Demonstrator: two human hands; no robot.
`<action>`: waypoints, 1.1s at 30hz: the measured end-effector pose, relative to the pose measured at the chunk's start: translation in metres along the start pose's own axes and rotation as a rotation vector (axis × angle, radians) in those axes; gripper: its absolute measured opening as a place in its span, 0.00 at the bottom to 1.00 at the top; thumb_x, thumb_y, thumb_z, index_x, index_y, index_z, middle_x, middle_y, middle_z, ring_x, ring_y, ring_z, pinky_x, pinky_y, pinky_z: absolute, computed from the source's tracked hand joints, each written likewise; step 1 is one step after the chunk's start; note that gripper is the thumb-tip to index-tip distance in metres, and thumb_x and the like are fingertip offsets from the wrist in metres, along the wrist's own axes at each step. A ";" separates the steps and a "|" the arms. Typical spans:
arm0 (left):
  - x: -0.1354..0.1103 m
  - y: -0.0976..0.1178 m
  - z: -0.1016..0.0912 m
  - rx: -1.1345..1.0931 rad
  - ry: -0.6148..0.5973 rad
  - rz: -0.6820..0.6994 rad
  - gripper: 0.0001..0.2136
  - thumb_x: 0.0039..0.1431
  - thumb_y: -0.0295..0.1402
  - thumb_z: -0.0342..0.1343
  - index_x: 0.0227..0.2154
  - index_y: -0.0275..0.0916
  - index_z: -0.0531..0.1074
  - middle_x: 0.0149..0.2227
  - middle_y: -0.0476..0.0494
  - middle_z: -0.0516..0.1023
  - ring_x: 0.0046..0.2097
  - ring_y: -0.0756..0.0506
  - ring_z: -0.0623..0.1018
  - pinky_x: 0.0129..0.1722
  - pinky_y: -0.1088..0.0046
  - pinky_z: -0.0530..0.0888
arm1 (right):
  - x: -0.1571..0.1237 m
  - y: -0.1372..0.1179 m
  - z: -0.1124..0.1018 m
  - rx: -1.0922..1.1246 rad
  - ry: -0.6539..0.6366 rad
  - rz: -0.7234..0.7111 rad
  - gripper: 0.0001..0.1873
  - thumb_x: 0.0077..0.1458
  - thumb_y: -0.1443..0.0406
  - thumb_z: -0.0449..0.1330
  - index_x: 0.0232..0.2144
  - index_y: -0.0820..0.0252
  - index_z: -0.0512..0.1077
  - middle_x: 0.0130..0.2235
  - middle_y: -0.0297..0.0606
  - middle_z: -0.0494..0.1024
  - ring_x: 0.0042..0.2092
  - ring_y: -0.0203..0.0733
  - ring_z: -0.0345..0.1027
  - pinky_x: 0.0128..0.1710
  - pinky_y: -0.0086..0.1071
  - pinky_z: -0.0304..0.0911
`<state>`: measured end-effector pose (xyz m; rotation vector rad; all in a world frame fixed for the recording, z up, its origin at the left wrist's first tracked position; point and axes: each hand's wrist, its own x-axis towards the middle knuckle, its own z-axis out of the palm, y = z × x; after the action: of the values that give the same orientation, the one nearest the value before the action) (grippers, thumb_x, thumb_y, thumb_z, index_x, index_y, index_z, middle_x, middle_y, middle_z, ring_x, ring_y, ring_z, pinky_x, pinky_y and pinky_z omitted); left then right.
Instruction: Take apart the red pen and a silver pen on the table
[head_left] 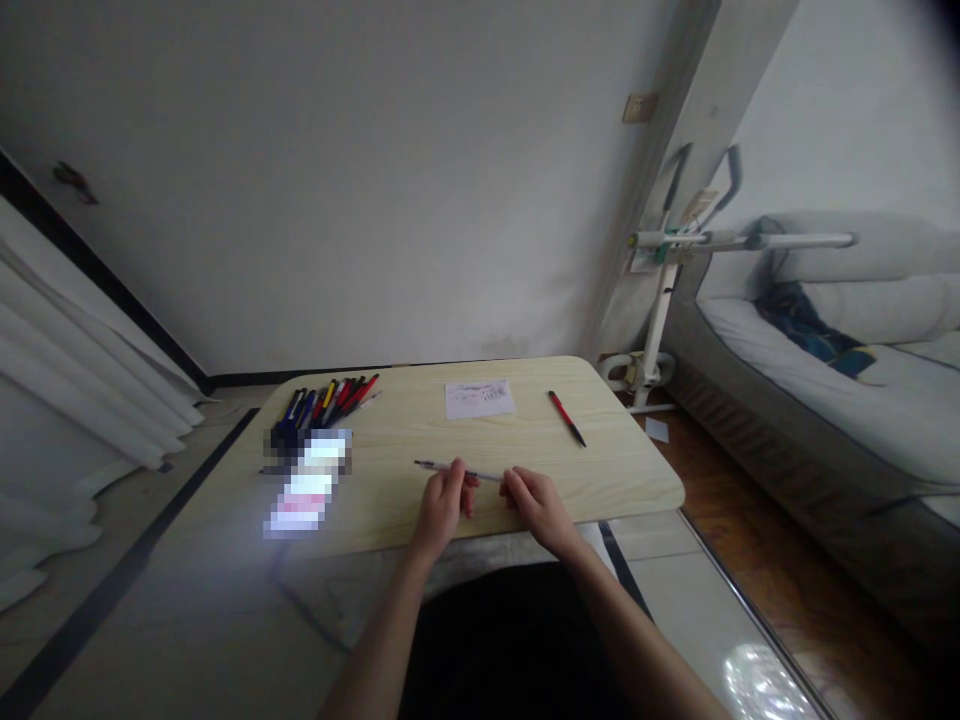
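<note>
Head view | pen (pixel 485 476) crosswise, dark end leftward | both hands (pixel 441 505) (pixel 540 508) pinching it

We look into dim light, the wall (pixel 405 180) a dull grey. 1 bright screen (pixel 309 485), blurred into blocks, spreads pale haze across the lower left. We see glare on the floor (pixel 690 600) at lower right, a darkened upper-right corner, and soft detail on the pen (pixel 486 476) and paper (pixel 478 399).

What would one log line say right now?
left hand: holds pale pen; right hand: holds its end; red-black pen: on table; paper: on table
</note>
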<state>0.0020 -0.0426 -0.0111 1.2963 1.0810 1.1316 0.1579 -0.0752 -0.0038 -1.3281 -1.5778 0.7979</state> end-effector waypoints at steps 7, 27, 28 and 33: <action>-0.001 0.004 0.001 0.005 0.017 -0.006 0.24 0.54 0.50 0.44 0.19 0.34 0.69 0.11 0.51 0.64 0.15 0.52 0.65 0.19 0.76 0.62 | -0.002 -0.001 -0.002 0.013 -0.011 -0.018 0.20 0.59 0.57 0.46 0.23 0.61 0.68 0.20 0.32 0.67 0.24 0.35 0.61 0.26 0.27 0.54; -0.001 0.006 0.001 0.021 0.030 0.010 0.23 0.54 0.50 0.44 0.19 0.35 0.69 0.10 0.51 0.64 0.15 0.52 0.66 0.20 0.76 0.63 | -0.001 0.002 -0.004 0.038 0.008 -0.030 0.11 0.53 0.59 0.53 0.32 0.61 0.69 0.21 0.30 0.65 0.23 0.34 0.56 0.23 0.27 0.52; -0.002 0.006 0.001 0.022 0.026 0.015 0.23 0.54 0.50 0.44 0.19 0.35 0.69 0.10 0.51 0.64 0.15 0.52 0.66 0.20 0.76 0.63 | -0.001 0.001 -0.004 0.032 0.004 -0.032 0.11 0.54 0.59 0.53 0.32 0.61 0.70 0.21 0.30 0.65 0.23 0.34 0.57 0.23 0.27 0.52; -0.001 0.004 0.001 0.009 0.037 0.008 0.23 0.55 0.49 0.44 0.19 0.34 0.68 0.11 0.51 0.64 0.15 0.52 0.65 0.19 0.76 0.63 | -0.001 -0.004 -0.006 0.010 -0.030 -0.036 0.12 0.56 0.59 0.51 0.32 0.61 0.70 0.24 0.32 0.69 0.27 0.35 0.61 0.27 0.27 0.55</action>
<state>0.0032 -0.0443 -0.0074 1.2919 1.1097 1.1620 0.1618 -0.0778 0.0014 -1.2828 -1.6149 0.8054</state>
